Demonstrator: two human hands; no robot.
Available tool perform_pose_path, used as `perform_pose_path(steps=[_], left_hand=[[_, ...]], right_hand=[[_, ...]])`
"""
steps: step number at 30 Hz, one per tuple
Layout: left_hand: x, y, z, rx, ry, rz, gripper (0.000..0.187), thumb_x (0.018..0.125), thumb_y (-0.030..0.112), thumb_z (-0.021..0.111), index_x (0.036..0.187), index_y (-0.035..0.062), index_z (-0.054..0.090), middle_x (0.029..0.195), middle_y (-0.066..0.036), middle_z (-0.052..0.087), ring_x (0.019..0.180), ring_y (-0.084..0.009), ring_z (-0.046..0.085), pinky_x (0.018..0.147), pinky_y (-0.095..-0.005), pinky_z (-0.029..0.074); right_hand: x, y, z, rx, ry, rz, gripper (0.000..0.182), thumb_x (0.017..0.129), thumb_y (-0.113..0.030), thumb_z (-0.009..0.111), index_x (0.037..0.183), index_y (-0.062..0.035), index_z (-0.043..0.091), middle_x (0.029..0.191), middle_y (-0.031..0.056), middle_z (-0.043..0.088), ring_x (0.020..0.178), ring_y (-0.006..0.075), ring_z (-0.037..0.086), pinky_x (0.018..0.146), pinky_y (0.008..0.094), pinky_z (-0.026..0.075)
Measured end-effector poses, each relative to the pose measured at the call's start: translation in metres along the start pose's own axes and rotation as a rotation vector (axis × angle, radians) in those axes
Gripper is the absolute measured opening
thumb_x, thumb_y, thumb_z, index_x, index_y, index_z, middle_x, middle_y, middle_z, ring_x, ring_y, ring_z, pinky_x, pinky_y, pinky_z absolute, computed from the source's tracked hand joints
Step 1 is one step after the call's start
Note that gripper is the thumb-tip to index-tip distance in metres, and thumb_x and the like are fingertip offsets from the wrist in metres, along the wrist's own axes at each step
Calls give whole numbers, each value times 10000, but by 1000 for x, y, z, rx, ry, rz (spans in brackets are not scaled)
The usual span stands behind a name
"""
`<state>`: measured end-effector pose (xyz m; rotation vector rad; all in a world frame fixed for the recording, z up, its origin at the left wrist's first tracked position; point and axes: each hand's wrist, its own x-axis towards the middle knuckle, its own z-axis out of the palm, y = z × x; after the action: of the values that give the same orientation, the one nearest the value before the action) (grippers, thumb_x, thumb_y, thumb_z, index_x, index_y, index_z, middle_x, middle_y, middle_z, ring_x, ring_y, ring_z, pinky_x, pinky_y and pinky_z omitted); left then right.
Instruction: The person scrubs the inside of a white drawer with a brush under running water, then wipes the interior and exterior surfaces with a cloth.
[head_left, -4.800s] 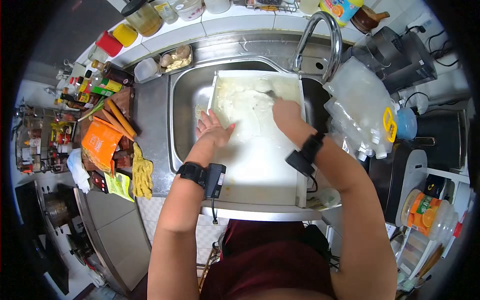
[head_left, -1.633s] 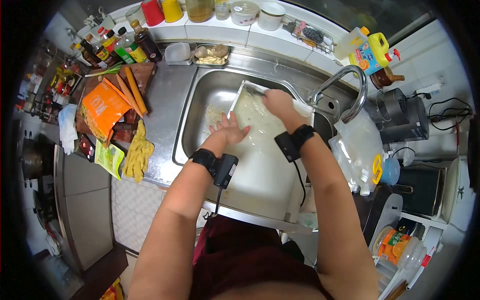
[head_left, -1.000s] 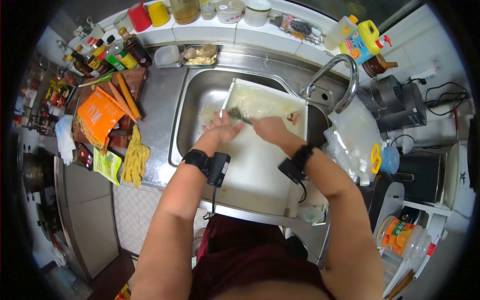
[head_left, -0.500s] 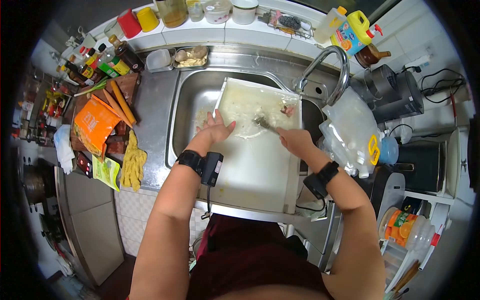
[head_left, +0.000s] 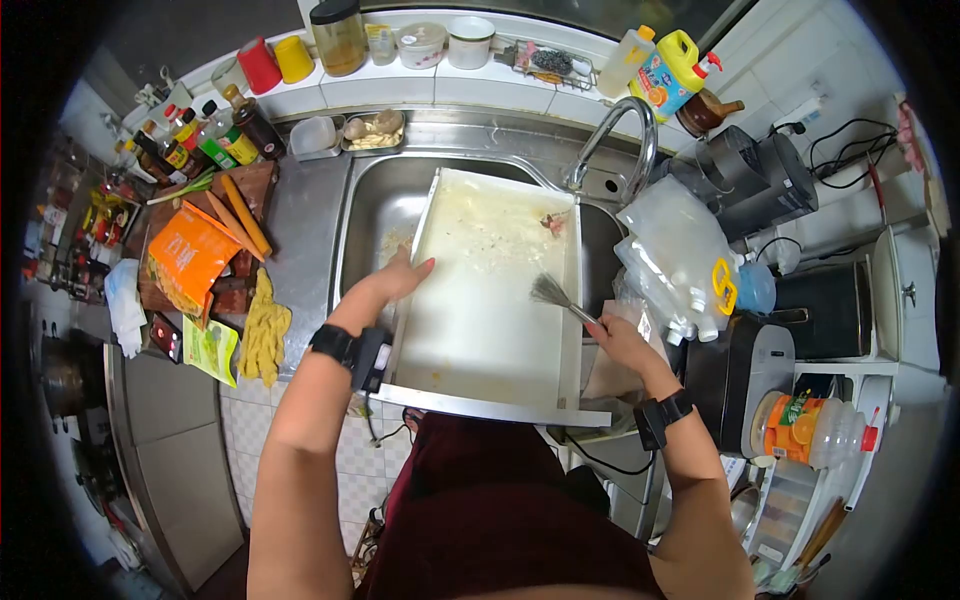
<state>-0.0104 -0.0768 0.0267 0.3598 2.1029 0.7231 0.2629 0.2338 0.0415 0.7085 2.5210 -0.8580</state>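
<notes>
Grip of the right hand: closed round the handle of a grey-bristled brush, knuckles up, just past the right wall of a white drawer. Brush slants up and left across that wall, bristles over the drawer floor; can't tell if they touch it. Right forearm comes up from bottom right, leaning inward, black wrist module on strap. Left hand at the drawer's left wall, thumb toward the inside, other fingers mostly hidden; can't tell whether it is clamped or only resting. Left forearm rises from lower left, angled right, black strap plus box at wrist.

Nearest: dark red garment, below the drawer front. Drawer lies over the steel sink, turned slightly; specks and cloudy residue in its far half, reddish scrap near the far right corner.

Left worktop: yellow cloth or glove at front edge, then orange bag and carrots on a board. Right of sink: clear plastic pouches. Farther: curved faucet, then tiled sill with yellow detergent bottle and lidded jar.
</notes>
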Motion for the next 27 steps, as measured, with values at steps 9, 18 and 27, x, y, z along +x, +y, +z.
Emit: perform_pose_path(steps=[9,18,27], left_hand=[[-104,-90,9,-590,-90,47,718,942,473,494,1390,-63,325,1377,-192,446,1286,-251,413,1047,-311,335],[-116,-99,56,-1169,-185,100,428,921,358,589,1222,60,524,1090,-29,623,935,-112,615,808,-261,509],[-101,-100,55,-1114,-376,230,662,782,-74,623,1390,67,402,1186,-96,610,986,-178,637,829,-279,522]], right_hand=[[-17,31,61,774,-42,87,338,849,-394,689,884,-70,599,729,-14,543,650,68,503,591,231,427],[-13,17,72,956,-73,115,419,764,-383,779,948,-48,606,763,-17,569,601,54,479,506,202,368],[-20,3,82,1009,107,125,318,806,-209,722,996,17,603,854,57,656,727,135,611,645,282,489]])
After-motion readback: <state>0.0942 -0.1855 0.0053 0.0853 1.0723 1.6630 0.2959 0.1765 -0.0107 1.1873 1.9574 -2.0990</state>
